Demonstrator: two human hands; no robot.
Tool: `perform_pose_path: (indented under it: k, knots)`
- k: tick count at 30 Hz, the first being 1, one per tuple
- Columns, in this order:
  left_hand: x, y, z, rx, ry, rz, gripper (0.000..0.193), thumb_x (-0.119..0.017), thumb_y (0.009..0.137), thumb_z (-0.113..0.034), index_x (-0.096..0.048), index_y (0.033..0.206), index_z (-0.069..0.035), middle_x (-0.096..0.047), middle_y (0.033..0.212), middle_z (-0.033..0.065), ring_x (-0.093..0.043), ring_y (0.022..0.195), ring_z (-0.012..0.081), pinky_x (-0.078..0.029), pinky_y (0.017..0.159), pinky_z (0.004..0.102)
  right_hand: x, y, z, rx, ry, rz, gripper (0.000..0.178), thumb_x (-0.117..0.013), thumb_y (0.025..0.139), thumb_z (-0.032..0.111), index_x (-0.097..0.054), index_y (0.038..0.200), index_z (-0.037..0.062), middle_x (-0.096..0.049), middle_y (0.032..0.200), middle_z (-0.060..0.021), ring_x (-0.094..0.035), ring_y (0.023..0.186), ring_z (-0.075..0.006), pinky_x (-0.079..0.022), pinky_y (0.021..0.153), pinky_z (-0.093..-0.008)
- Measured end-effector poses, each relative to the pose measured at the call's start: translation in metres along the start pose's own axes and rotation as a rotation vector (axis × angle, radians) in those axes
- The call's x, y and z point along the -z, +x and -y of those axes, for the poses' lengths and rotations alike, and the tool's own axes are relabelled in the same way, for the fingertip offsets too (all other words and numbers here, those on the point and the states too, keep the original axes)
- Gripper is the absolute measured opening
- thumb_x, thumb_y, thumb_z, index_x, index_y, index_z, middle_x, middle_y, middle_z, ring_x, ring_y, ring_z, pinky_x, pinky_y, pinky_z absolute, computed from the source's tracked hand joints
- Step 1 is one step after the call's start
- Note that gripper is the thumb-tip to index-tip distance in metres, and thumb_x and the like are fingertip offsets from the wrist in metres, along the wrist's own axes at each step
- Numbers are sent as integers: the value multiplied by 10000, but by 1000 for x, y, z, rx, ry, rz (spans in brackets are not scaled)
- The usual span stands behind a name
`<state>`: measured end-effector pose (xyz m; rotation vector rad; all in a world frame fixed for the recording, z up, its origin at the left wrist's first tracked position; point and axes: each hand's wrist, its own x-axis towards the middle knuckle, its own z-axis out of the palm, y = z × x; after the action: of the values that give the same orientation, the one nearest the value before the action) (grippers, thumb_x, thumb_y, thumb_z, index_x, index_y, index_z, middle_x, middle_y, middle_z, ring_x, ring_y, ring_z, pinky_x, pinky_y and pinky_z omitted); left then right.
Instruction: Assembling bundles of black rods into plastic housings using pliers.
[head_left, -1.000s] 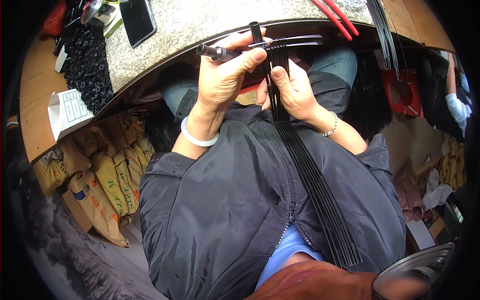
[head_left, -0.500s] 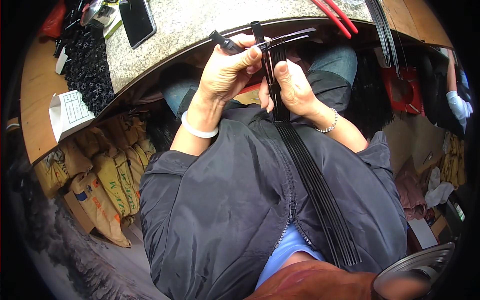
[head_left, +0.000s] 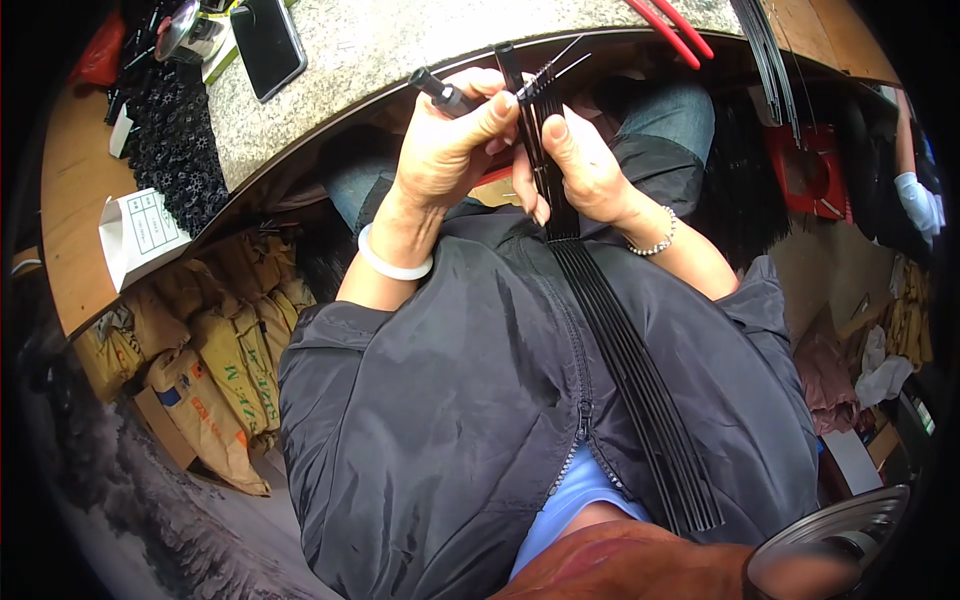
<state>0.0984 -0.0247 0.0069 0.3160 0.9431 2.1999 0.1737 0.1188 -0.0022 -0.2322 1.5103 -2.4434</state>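
Overall, the bench [head_left: 360, 60], a pale speckled stone slab bordered with brown wood, spans the top, its near edge curving above the person's lap. A black zipped jacket [head_left: 430, 380] fills the centre. Tan and yellow printed sacks [head_left: 215, 370] stand below the bench's left end; a red object [head_left: 805, 170], kind unclear, below its right. The bundle of thin, straight black rods [head_left: 645, 405] extends from the near edge's middle down the jacket. The right hand [head_left: 590, 175] is closed about its upper part, thumb on top. The left hand [head_left: 450, 140], fingers curled, grips a short black cylindrical handle [head_left: 430, 84]; two narrow strips project past its thumb, their connection hidden. Small black ribbed parts [head_left: 185, 140] heap along the slab's left edge, beside a white cardboard box [head_left: 140, 238]. A dark smartphone [head_left: 268, 50] lies near that edge; two red handles [head_left: 672, 30] overhang the near edge, right.
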Motion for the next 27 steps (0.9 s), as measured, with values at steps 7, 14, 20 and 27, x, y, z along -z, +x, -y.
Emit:
perform_pose_path:
  k: [7, 14, 20, 27]
  knots:
    - [1, 2, -1, -38, -8, 9, 172, -646, 810, -95, -612, 957, -11, -593, 738, 35, -475, 576, 69, -368, 515, 177, -1, 1, -2, -9, -40, -97, 493, -351, 914, 483, -401, 1058, 14, -540, 588, -108, -489, 399, -131, -433, 413, -221]
    - [11, 8, 0, -23, 56, -44, 228, -669, 788, -89, -608, 988, 2, -586, 733, 35, -486, 584, 74, -364, 507, 174, 2, 5, -2, -37, -75, -19, 538, -282, 912, 522, -387, 1035, 9, -534, 555, -101, -498, 403, -133, -429, 414, -221]
    - [8, 7, -5, -44, 203, -76, 292, -673, 796, -197, -590, 968, 22, -576, 748, 7, -437, 591, 47, -326, 502, 162, 2, 6, 0, -26, -97, -35, 612, -239, 896, 574, -435, 968, -2, -540, 540, -102, -487, 392, -129, -419, 409, -215]
    - [18, 9, -11, 8, 301, 13, 276, -641, 817, -172, -601, 998, 33, -569, 735, 11, -439, 600, 59, -330, 526, 176, 10, 13, -3, -121, 95, 84, 619, -253, 909, 552, -518, 852, -4, -581, 559, -123, -488, 381, -110, -409, 399, -210]
